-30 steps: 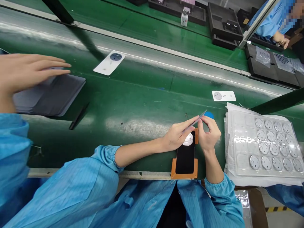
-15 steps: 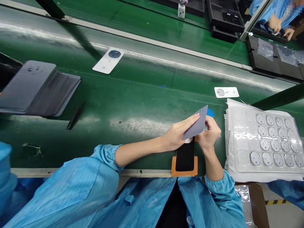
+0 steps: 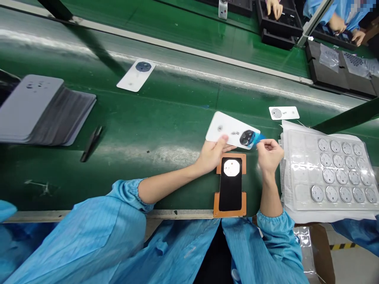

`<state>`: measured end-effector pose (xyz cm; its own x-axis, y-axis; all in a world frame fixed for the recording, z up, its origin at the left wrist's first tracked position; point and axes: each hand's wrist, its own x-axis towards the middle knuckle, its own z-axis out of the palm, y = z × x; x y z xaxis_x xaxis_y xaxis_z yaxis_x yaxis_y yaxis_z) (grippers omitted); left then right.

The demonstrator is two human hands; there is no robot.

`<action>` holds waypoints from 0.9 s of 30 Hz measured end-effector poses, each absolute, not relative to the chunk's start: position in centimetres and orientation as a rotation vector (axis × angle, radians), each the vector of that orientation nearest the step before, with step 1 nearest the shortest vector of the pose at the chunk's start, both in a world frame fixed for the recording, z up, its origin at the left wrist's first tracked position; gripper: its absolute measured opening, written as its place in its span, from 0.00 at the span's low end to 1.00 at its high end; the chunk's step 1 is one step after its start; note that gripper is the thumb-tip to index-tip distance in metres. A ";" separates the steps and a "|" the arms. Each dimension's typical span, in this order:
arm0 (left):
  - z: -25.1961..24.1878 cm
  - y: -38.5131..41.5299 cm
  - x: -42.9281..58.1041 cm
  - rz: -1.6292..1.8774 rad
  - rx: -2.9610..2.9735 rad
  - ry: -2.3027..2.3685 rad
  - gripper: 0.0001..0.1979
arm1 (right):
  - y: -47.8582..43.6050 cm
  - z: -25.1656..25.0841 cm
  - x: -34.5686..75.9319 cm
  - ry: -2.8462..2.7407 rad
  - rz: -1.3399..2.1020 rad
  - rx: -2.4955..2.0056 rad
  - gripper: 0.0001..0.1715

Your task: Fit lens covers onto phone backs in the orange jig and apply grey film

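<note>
My left hand [image 3: 209, 158] holds a phone back cover [image 3: 227, 124] by its lower edge, thumb on top. The cover's white face is up, with a dark round camera area at its right end. A blue film tab [image 3: 258, 138] sticks out there, and the closed fingers of my right hand [image 3: 270, 154] pinch its end. Just below my left hand, an orange fixture [image 3: 229, 213] on the bench holds a flat black phone-shaped piece [image 3: 230, 193]. A white disc [image 3: 231, 168] lies on the upper part of that piece.
A clear tray of silver discs [image 3: 300, 165] sits at the right. Grey back covers [image 3: 38, 106] are stacked at the left, near a black pen-like tool [image 3: 91, 144]. Two white cards [image 3: 132, 81] [image 3: 290, 113] lie farther back. Co-workers' hands [image 3: 274, 8] are across the bench.
The cover has turned from its grey side to its white face and shifted left and up, uncovering the disc in the fixture. My right hand has moved slightly right, pinching the blue film.
</note>
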<state>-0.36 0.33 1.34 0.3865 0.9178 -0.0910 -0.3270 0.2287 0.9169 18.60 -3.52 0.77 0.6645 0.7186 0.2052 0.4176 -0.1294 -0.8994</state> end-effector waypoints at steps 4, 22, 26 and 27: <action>2.9 2.3 -1.1 1.025 0.797 0.717 0.28 | -2.7 0.1 23.1 -0.937 0.419 -2.082 0.06; 2.8 -6.3 -6.5 0.690 2.850 0.492 0.20 | -12.6 3.5 17.2 -2.194 0.090 -1.277 0.29; 1.1 -6.7 -5.9 0.725 2.976 0.454 0.15 | -13.3 1.7 17.8 -2.297 -0.015 -1.264 0.28; 0.9 -6.6 -5.9 0.735 2.987 0.438 0.14 | -13.4 1.5 17.9 -2.316 -0.017 -1.257 0.27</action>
<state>-5.88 -6.61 0.93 0.8483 0.2793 0.4500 0.2629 -0.9596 0.0999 17.92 -13.38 1.51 -0.4476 0.7828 0.4322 0.7890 0.5732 -0.2210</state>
